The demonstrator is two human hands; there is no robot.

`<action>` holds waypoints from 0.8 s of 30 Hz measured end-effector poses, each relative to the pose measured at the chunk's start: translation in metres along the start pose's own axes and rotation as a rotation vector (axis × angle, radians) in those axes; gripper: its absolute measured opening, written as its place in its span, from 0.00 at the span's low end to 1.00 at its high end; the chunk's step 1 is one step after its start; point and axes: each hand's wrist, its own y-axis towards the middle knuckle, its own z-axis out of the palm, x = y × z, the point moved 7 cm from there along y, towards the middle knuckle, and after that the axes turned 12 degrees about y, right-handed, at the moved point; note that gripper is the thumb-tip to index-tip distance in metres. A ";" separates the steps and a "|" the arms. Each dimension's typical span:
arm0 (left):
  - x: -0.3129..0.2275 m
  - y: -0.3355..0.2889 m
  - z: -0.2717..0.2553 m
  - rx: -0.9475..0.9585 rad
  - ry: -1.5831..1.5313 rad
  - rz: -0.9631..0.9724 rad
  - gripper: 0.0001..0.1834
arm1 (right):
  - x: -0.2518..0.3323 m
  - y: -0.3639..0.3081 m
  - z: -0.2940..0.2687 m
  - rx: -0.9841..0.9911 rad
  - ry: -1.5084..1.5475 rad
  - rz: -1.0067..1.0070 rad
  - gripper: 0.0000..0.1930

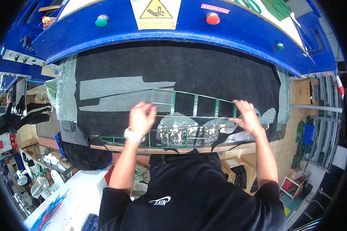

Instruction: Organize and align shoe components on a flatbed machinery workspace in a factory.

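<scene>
A long tapered cutting die [196, 106], a thin metal frame with green crosspieces, lies slightly slanted over a black sheet of material [219, 69]. My left hand [142, 118] is closed at the die's left end, fingers bent against its edge. At the narrower right end my right hand [249, 116] spans the frame, thumb on the near side and fingers on the far side. Left of the die, long cut-out gaps in the sheet show a grey board [112, 88]. Nearer to me, a second slim die [169, 145] rests along the front edge.
A blue machine beam [243, 46] runs across the far side, with a green button [101, 21], a red button [213, 18] and a yellow warning label [155, 11]. Cardboard boxes [241, 163] stand below the front edge. Another person [23, 113] is at far left.
</scene>
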 end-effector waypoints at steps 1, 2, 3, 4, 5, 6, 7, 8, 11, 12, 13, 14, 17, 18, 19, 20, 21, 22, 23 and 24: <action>-0.020 0.006 0.009 0.003 0.002 0.023 0.09 | -0.017 -0.002 -0.008 0.011 0.009 0.034 0.40; -0.038 0.008 0.019 0.017 -0.001 0.046 0.10 | -0.033 -0.010 -0.013 0.028 0.018 0.077 0.40; -0.051 0.011 0.026 0.015 -0.017 0.046 0.09 | -0.046 -0.013 -0.017 -0.006 0.003 0.055 0.40; -0.064 0.015 0.034 0.017 -0.038 0.051 0.09 | -0.060 -0.018 -0.023 -0.041 -0.013 0.040 0.40; -0.070 0.017 0.044 0.037 -0.019 0.023 0.09 | -0.072 -0.019 -0.026 -0.084 -0.045 0.000 0.40; -0.077 0.015 0.052 0.039 0.002 0.014 0.09 | -0.086 -0.019 -0.025 -0.081 -0.025 -0.011 0.40; -0.079 0.013 0.061 0.032 -0.006 -0.017 0.09 | -0.097 -0.014 -0.020 -0.042 0.021 0.028 0.40; -0.079 0.010 0.067 0.025 -0.018 -0.045 0.09 | -0.106 -0.012 -0.016 -0.002 0.064 0.068 0.40; -0.074 -0.002 0.076 0.036 0.084 -0.017 0.18 | -0.130 -0.022 -0.020 -0.127 0.012 -0.059 0.40; -0.077 -0.006 0.072 0.018 0.110 0.032 0.22 | -0.134 -0.030 -0.029 -0.232 -0.019 -0.116 0.40; -0.078 -0.010 0.072 0.069 0.148 0.033 0.28 | -0.151 -0.042 -0.035 -0.304 0.002 -0.086 0.38; -0.078 -0.013 0.070 0.066 0.169 0.021 0.28 | -0.170 -0.055 -0.041 -0.388 -0.013 -0.061 0.37; -0.083 -0.012 0.073 0.022 0.243 0.073 0.29 | -0.238 -0.086 -0.038 -0.445 0.136 0.181 0.31; -0.081 -0.013 0.074 0.010 0.212 0.036 0.26 | -0.254 -0.091 -0.031 -0.415 0.209 0.233 0.29; -0.082 -0.013 0.076 0.001 0.218 0.037 0.24 | -0.243 -0.090 -0.036 -0.456 0.175 0.172 0.23; -0.081 -0.013 0.076 -0.009 0.222 0.040 0.22 | -0.243 -0.090 -0.033 -0.459 0.183 0.172 0.23; -0.080 -0.015 0.076 -0.009 0.228 0.044 0.22 | -0.239 -0.090 -0.033 -0.493 0.189 0.114 0.22; -0.079 -0.017 0.079 -0.002 0.224 0.056 0.22 | -0.236 -0.092 -0.035 -0.524 0.188 0.062 0.20; -0.077 -0.019 0.081 0.005 0.217 0.068 0.22 | -0.234 -0.094 -0.033 -0.524 0.188 0.066 0.19; -0.076 -0.018 0.081 -0.020 0.204 0.104 0.19 | -0.230 -0.094 -0.034 -0.537 0.186 0.060 0.19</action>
